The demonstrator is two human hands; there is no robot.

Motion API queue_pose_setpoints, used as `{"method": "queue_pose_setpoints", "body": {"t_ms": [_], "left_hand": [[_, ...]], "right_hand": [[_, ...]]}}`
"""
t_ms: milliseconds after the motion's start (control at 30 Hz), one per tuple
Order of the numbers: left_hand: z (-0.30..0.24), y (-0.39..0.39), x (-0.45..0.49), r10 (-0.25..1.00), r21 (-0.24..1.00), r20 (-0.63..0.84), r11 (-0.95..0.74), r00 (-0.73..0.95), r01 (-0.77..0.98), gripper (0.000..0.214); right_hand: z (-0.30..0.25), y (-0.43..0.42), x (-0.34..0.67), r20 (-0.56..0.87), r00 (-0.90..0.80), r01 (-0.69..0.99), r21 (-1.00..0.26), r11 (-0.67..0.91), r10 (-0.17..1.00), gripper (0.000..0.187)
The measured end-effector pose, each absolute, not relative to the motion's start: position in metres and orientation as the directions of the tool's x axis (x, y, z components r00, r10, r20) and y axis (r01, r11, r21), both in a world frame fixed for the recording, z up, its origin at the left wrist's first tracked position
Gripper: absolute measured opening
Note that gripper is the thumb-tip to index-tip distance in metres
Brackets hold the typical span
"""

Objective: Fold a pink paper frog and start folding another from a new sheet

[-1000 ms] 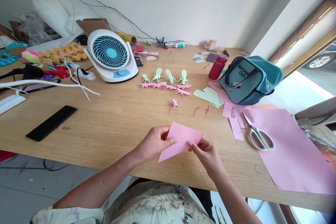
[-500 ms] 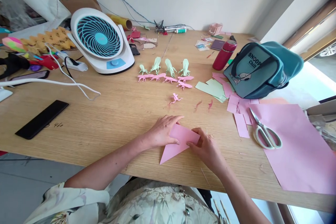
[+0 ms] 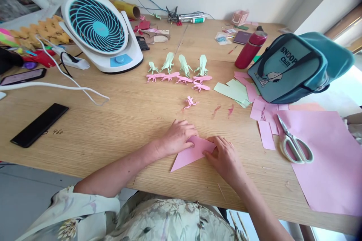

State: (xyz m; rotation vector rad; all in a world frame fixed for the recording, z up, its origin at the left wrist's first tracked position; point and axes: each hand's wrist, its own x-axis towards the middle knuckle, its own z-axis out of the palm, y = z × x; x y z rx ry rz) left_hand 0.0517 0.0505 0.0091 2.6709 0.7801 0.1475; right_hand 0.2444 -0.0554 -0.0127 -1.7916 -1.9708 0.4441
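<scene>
A folded sheet of pink paper (image 3: 189, 155) lies slanted over the wooden table near its front edge, one sharp corner pointing toward me. My left hand (image 3: 178, 136) grips its upper left side, thumb on top and fingers curled behind the far edge. At the right corner, my right hand (image 3: 226, 154) pinches the paper between thumb and fingers. Beyond the hands sits a small pink origami figure (image 3: 190, 102). Farther back stand several green origami figures (image 3: 184, 65), with a row of pink origami insects (image 3: 184, 79) in front of them.
Scissors (image 3: 295, 144) rest on a large pink sheet (image 3: 325, 173) at right, beside pink and green paper pieces (image 3: 232, 92). A teal bag (image 3: 288, 67) and red bottle (image 3: 250, 49) stand behind. At left are a fan (image 3: 98, 26), a white cable (image 3: 70, 86) and a black flat object (image 3: 40, 125).
My left hand's fingers have drawn in from a stretched position and now curl over the paper's far edge. My right hand keeps its pinch. The camera view has shifted slightly.
</scene>
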Motion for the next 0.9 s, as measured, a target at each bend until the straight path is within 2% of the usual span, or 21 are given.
{"method": "queue_pose_setpoints", "body": {"t_ms": [200, 433, 600, 900], "left_hand": [[0.006, 0.040, 0.052, 0.485, 0.280, 0.125, -0.854, 0.866, 0.438, 0.005], [0.000, 0.021, 0.045, 0.396, 0.111, 0.281, -0.918, 0.874, 0.381, 0.018], [-0.006, 0.015, 0.040, 0.352, 0.083, 0.340, -0.935, 0.872, 0.345, 0.019], [-0.017, 0.016, 0.033, 0.272, 0.046, 0.441, -0.959, 0.855, 0.281, 0.010]], "right_hand": [[-0.018, -0.057, 0.245, 0.208, -0.148, 0.827, -0.510, 0.236, 0.967, 0.010], [-0.019, -0.072, 0.245, 0.287, -0.273, 0.875, -0.323, 0.361, 0.918, 0.015], [-0.016, -0.082, 0.248, 0.290, -0.396, 0.859, -0.219, 0.463, 0.871, 0.026], [-0.020, -0.089, 0.255, 0.285, -0.467, 0.823, -0.207, 0.529, 0.837, 0.033]]}}
